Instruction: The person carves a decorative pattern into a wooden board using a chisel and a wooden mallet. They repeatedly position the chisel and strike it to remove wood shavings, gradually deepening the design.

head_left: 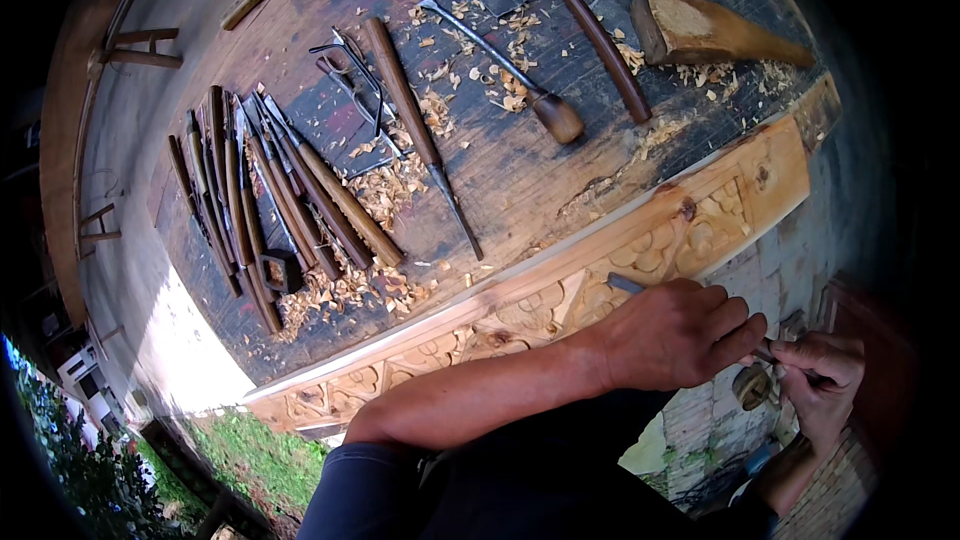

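My left hand (675,335) reaches across the carved board (545,312), its fingers curled closed. Close by, my right hand (828,372) is also closed, thumb and fingers pinched together. A thin dark tool (765,350) shows between the two hands; most of it is hidden, and its kind cannot be told. From behind the left hand sticks out a flat grey piece (625,283), over the board; whether it belongs to the same tool is hidden. The board is pale wood with carved relief and lies along the table's near edge. Below the hands is a round wooden piece (752,387).
On the worn wooden table (540,190) lie several wood-handled carving tools (250,190), eyeglasses (355,90), a single chisel (425,130), a round-handled gouge (510,70), a long dark-handled tool (595,30) and a wooden mallet (715,28). Wood shavings (385,190) are scattered among them.
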A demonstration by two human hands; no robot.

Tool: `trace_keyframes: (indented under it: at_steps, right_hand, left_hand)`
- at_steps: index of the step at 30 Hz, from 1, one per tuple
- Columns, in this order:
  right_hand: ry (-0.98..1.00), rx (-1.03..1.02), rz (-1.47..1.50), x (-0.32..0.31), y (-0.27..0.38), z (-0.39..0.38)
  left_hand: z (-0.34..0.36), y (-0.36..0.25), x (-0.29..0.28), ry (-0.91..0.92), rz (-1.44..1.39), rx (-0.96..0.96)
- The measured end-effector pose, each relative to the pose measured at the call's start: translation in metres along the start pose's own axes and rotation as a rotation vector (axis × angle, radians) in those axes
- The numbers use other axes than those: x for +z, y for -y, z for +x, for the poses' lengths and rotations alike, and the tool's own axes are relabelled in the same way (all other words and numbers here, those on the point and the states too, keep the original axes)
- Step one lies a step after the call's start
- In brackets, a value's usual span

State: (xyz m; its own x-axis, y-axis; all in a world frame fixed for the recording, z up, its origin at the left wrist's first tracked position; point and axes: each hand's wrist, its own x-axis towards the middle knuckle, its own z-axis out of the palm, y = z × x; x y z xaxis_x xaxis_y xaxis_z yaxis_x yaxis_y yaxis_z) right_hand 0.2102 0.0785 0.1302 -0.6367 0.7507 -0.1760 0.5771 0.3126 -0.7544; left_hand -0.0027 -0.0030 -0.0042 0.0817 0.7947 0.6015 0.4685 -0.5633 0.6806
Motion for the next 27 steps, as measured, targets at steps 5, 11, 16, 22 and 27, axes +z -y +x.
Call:
trace_keyframes:
  at_steps: [5,11,16,22,27]
  right_hand:
    - [-0.049,0.031,0.005,0.006,0.0,-0.009]
    - [-0.077,0.029,0.015,0.012,-0.004,-0.011]
    - [-0.073,0.007,0.003,0.014,-0.007,-0.009]
    - [-0.08,0.006,0.019,0.015,-0.014,-0.013]
    - [-0.072,0.034,0.065,0.015,-0.017,-0.008]
  left_hand:
    - [0.001,-0.001,-0.004,-0.002,-0.048,-0.009]
    - [0.002,-0.001,-0.004,-0.005,-0.069,-0.016]
    - [0.002,-0.001,-0.004,0.0,-0.068,-0.021]
    - [0.002,0.0,-0.003,-0.014,-0.058,-0.03]
    - [0.001,-0.002,-0.004,0.014,-0.049,-0.067]
